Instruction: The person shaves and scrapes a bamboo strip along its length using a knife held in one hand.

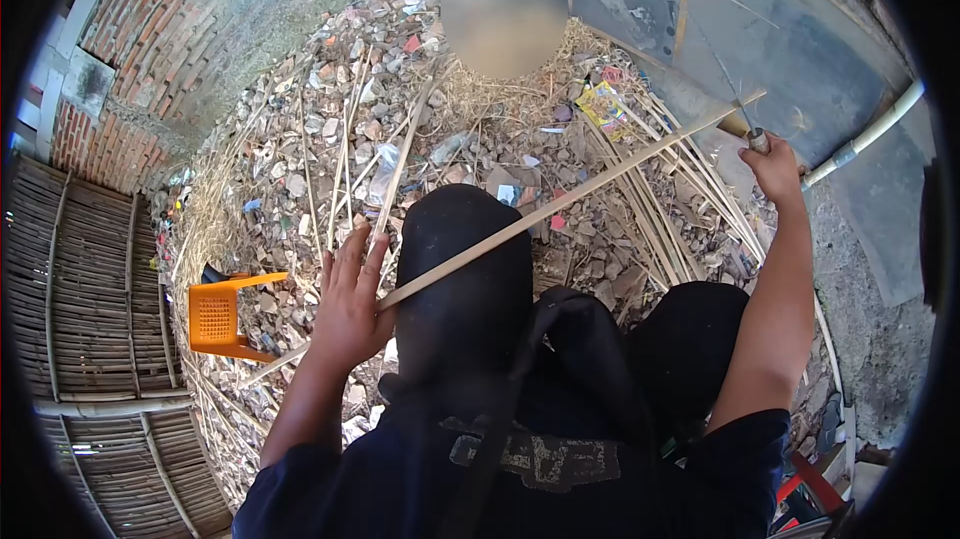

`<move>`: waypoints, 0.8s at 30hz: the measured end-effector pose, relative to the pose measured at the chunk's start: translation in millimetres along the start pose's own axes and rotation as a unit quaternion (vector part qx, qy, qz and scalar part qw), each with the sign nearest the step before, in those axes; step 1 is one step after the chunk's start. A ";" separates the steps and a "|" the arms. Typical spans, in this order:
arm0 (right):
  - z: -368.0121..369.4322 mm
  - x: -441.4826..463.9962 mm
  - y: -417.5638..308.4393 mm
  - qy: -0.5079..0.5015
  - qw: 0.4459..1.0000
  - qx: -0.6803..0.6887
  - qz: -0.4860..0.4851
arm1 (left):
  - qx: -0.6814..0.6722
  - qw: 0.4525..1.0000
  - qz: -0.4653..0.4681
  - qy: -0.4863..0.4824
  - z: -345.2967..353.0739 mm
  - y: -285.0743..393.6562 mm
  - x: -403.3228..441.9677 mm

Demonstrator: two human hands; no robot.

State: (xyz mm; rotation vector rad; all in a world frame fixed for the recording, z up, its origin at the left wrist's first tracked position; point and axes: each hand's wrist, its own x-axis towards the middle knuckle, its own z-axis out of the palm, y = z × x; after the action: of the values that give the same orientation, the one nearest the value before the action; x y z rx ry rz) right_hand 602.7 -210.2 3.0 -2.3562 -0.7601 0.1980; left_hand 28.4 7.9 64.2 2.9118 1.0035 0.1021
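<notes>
A long, pale bamboo strip [560, 204] slants across my right-of-centre view, passing over my dark-clad knee [465, 239]. My left hand [355, 289] is at its lower part, the strip running between thumb and palm while the fingers stay rather straight; the palm side is hidden. Near the strip's upper end, my right hand [772, 167] is closed round the handle of a long-bladed knife [758, 139]. Its thin blade points up and away, crossing close to the strip's tip; whether they touch I cannot tell.
Rubble and litter [330, 129] cover the ground. Several bamboo strips [640, 209] lie ahead on the right, others [345, 154] on the left. An orange plastic chair [213, 319] is at left, beside a bamboo-slat panel [90, 279]. Grey sheets [790, 49] and a pipe [870, 134] border the right.
</notes>
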 end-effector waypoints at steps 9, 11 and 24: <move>12.9 2.1 3.8 -0.012 0.998 0.016 -0.061 | 0.020 1.000 0.010 0.007 4.5 -1.0 1.7; 6.3 1.5 -2.7 -0.050 0.998 -0.007 -0.031 | 0.009 1.000 0.010 0.013 0.1 7.1 2.6; -2.0 -2.5 -17.9 0.024 0.996 0.087 -0.016 | -0.035 0.998 0.055 0.026 1.0 12.7 13.6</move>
State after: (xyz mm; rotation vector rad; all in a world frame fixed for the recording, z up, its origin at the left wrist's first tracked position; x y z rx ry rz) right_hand 592.9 -201.5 15.6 -2.1753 -0.7267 0.1852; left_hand 46.9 6.3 64.8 2.9131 0.8266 0.2146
